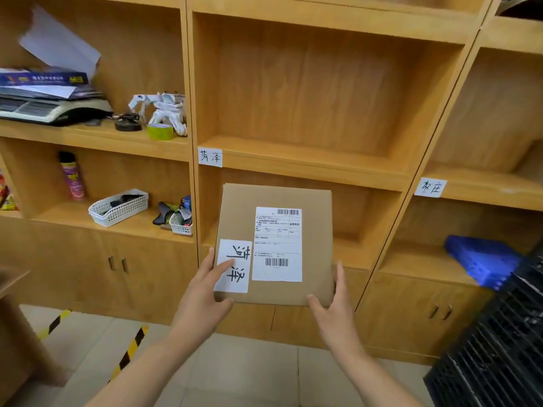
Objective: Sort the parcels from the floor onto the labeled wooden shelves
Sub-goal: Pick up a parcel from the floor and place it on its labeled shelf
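Observation:
A flat brown cardboard parcel is held up in front of the middle shelf column. It carries a white shipping label with barcodes and a white handwritten tag. My left hand grips its lower left corner, thumb lying on the handwritten tag. My right hand grips its lower right corner. Above the parcel, a white handwritten shelf label is stuck on the front edge of the middle shelf, whose compartment holds nothing. A second handwritten label marks the right shelf column.
The left shelves hold a scale with papers, a tape roll, a spray can and white baskets. A blue package lies on the lower right shelf. A black crate stands at the right. Yellow-black tape marks the floor.

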{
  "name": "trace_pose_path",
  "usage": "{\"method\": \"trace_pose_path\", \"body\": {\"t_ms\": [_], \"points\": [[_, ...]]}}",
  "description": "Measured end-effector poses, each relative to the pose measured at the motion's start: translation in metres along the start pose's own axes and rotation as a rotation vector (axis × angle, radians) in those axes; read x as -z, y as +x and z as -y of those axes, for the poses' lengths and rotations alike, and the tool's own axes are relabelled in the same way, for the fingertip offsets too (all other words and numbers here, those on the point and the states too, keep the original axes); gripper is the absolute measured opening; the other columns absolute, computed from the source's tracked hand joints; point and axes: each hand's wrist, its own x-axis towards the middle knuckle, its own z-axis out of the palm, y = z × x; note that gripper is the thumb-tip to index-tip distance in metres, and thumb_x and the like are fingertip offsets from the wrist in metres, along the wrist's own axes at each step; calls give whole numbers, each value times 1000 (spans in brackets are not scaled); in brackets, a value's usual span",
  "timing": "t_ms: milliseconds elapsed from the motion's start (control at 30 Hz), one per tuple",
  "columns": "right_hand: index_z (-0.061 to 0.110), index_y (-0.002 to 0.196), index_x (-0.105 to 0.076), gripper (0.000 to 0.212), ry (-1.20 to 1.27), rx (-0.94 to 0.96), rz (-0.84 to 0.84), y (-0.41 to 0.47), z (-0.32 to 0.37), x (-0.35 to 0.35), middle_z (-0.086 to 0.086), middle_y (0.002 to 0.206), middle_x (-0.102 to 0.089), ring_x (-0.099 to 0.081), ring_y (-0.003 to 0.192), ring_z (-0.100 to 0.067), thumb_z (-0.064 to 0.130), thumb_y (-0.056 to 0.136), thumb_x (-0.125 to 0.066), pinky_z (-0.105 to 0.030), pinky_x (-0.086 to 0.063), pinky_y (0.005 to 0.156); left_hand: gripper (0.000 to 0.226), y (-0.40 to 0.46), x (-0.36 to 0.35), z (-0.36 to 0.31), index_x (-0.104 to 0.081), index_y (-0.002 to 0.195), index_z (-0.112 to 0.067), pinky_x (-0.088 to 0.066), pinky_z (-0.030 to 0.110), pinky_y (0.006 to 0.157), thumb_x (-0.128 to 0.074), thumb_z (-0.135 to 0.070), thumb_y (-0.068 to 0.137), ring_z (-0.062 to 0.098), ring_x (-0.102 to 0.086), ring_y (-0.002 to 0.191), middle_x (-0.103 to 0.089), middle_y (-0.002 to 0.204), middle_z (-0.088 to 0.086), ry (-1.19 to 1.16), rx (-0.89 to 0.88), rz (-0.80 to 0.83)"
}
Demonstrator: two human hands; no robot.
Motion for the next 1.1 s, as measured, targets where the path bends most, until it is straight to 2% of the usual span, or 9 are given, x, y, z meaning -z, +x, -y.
{"method": "trace_pose_path", "body": {"t_ms": [167, 267, 367, 500, 600, 733, 833, 933, 1100], "points": [[49, 141, -7, 85, 14, 39, 64, 52, -4, -40, 21, 141, -29, -39, 115, 11, 10, 86, -59, -12, -33, 89, 72, 54, 2, 30, -45, 131, -38, -49, 24, 84, -66, -3, 71, -5, -23, 126, -8, 143, -30, -4, 7, -39], [50, 138, -12, 80, 36, 94, 82, 90, -5, -68, 16, 142, -29, -37, 108, 22, 9, 87, -57, -8, -33, 89, 73, 88, 5, 46, -44, 131, -38, -43, 19, 86, -68, -6, 70, -7, -21, 125, -8, 144, -30, 8, 11, -58], [43, 138, -20, 74, 63, 150, 111, 137, -6, -95, 12, 144, -27, -33, 99, 35, 5, 88, -56, 5, -34, 74, 74, 131, 12, 60, -43, 130, -41, -49, 27, 87, -68, -10, 68, -6, -22, 127, -7, 145, -31, 55, 11, -89], [62, 125, -27, 69, 58, 218, 130, 203, 3, -119, 3, 153, -22, -24, 132, 4, 11, 89, -57, -7, -28, 93, 72, 197, 17, 60, -43, 129, -42, -52, 26, 79, -71, -13, 69, -5, -24, 126, -7, 144, -31, 81, 2, -142], [77, 111, -33, 73, 36, 288, 107, 257, 11, -130, 1, 152, -22, -19, 126, 9, 13, 88, -59, 5, -21, 88, 71, 247, 15, 60, -43, 128, -43, -41, 10, 75, -73, -16, 68, -11, -20, 126, -6, 145, -30, 75, -21, -184], [75, 111, -35, 71, -13, 377, 84, 313, 22, -142, -1, 151, -25, -21, 128, 7, 14, 86, -61, -13, -20, 101, 71, 301, 13, 67, -43, 128, -42, -38, 0, 72, -73, -13, 70, -32, -13, 116, -9, 145, -28, 56, -48, -210], [53, 124, -39, 61, -57, 428, 49, 346, 28, -154, -9, 151, -27, -26, 138, -13, 12, 86, -63, -22, -20, 106, 71, 335, 17, 72, -44, 126, -42, -42, 16, 89, -72, -9, 70, -21, -17, 125, -12, 148, -23, 35, -71, -250], [52, 129, -34, 63, -82, 469, 25, 373, 37, -164, -11, 149, -29, -26, 138, -17, 15, 85, -62, -26, -19, 108, 72, 366, 25, 72, -43, 129, -39, -52, 30, 84, -72, -8, 71, -35, -22, 107, -12, 150, -19, 23, -62, -264], [57, 127, -28, 60, -156, 468, 33, 405, 61, -181, -6, 154, -18, -16, 142, -14, 26, 87, -60, -26, -18, 111, 83, 414, 33, 74, -31, 137, -42, -40, 33, 100, -74, -16, 70, 8, -17, 139, 4, 156, -15, 74, -113, -246]]}}
